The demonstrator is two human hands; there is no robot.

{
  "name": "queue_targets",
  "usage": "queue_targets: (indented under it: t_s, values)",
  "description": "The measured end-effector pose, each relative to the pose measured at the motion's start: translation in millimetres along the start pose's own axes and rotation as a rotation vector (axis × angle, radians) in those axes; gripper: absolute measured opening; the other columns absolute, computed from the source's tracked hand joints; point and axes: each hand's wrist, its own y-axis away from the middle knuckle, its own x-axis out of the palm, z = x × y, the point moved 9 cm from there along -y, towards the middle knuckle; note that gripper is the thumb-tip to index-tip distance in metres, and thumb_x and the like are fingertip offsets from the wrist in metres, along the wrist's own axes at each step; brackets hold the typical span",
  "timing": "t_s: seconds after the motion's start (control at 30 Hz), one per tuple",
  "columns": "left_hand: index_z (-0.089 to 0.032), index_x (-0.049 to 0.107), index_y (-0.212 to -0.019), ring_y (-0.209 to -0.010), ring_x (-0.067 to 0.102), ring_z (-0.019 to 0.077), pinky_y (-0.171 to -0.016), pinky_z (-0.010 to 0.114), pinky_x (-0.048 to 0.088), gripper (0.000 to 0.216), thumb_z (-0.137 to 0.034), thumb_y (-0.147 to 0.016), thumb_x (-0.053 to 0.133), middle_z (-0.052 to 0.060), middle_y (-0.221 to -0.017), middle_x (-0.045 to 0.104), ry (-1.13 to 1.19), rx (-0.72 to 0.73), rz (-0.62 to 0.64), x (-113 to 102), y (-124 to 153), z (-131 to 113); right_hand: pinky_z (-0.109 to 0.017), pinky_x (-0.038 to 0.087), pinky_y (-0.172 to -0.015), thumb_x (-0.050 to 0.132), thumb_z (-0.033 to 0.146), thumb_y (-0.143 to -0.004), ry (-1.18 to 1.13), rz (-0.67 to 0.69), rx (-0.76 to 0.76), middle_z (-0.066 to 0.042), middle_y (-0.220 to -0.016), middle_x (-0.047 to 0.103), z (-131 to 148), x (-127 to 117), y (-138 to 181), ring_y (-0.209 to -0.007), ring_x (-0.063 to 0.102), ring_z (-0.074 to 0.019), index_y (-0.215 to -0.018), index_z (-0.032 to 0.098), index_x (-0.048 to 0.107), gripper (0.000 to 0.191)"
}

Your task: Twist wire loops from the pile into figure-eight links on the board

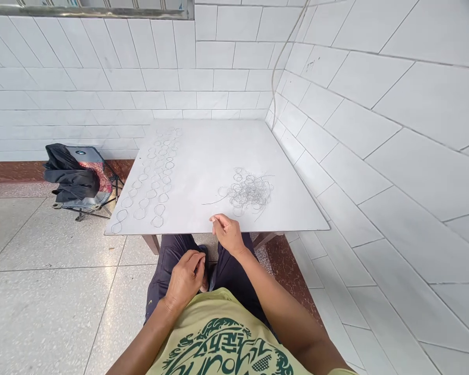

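Note:
My right hand [228,233] is at the near edge of the table, its thumb and fingertips pinched together. Anything between those fingertips is too fine to make out. Lower down, over my lap, my left hand [186,275] is closed with curled fingers, and I cannot see what, if anything, it holds. Just beyond my right hand lies a tangled heap of thin dark wire-like strands [252,191] with loops and loose ends. Several thin figure-eight loops [159,214] lie in rows down the left side of the white tabletop [203,156].
White tiled walls [375,130] meet the table at the back and right. A cable [273,83] hangs down the corner. On the floor to the left stands a folding chair [101,182] with dark cloth [72,177] on it. My legs are under the table's front edge.

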Motion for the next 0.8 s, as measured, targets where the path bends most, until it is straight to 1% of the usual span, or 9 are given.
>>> queue_targets:
  t_s: [0.13,0.3,0.5,0.63,0.8]
  values:
    - [-0.023,0.074,-0.113,-0.095,0.076,0.0220,-0.085,0.035,0.065,0.021,-0.021,-0.106,0.054,0.010,-0.104,0.077,0.005,0.025,0.005,2.7,-1.9,0.9,-0.027,0.048,-0.062,0.051,0.042,-0.105,-0.016,-0.019,-0.010,0.003,-0.060,0.063,-0.6,-0.5,0.4,-0.053,0.059,-0.0148,-0.092,0.021,0.067,0.029]
    - [-0.025,0.074,-0.113,-0.095,0.076,0.0222,-0.084,0.035,0.064,0.021,-0.022,-0.106,0.055,0.009,-0.104,0.077,0.048,0.008,0.026,6.4,-6.3,3.5,-0.027,0.050,-0.063,0.051,0.044,-0.105,0.004,-0.024,0.026,0.002,-0.060,0.064,-0.2,-3.6,1.8,-0.055,0.061,-0.0151,-0.093,0.020,0.068,0.031]
    - [-0.023,0.075,-0.112,-0.093,0.075,0.0207,-0.085,0.034,0.063,0.021,-0.020,-0.106,0.055,0.009,-0.103,0.077,0.132,0.011,0.068,16.9,-11.9,-2.5,-0.027,0.047,-0.059,0.052,0.046,-0.103,-0.015,-0.043,0.073,0.002,-0.057,0.062,-0.2,-7.6,0.7,-0.051,0.058,-0.0143,-0.090,0.021,0.068,0.032]
    - [-0.023,0.075,-0.111,-0.094,0.075,0.0211,-0.086,0.035,0.063,0.021,-0.019,-0.106,0.055,0.009,-0.102,0.076,0.142,0.035,0.062,16.7,-25.0,-6.6,-0.027,0.045,-0.054,0.053,0.049,-0.103,-0.022,-0.028,0.099,0.002,-0.058,0.063,-1.5,-8.0,1.2,-0.048,0.055,-0.0141,-0.093,0.021,0.069,0.034]
    - [-0.022,0.073,-0.115,-0.096,0.074,0.0220,-0.088,0.037,0.063,0.022,-0.020,-0.107,0.053,0.009,-0.104,0.075,0.151,0.073,0.051,9.5,-46.8,-17.0,-0.027,0.044,-0.053,0.054,0.047,-0.104,-0.009,-0.043,0.096,0.002,-0.059,0.062,-2.8,-11.6,2.2,-0.050,0.055,-0.0148,-0.093,0.020,0.070,0.033]
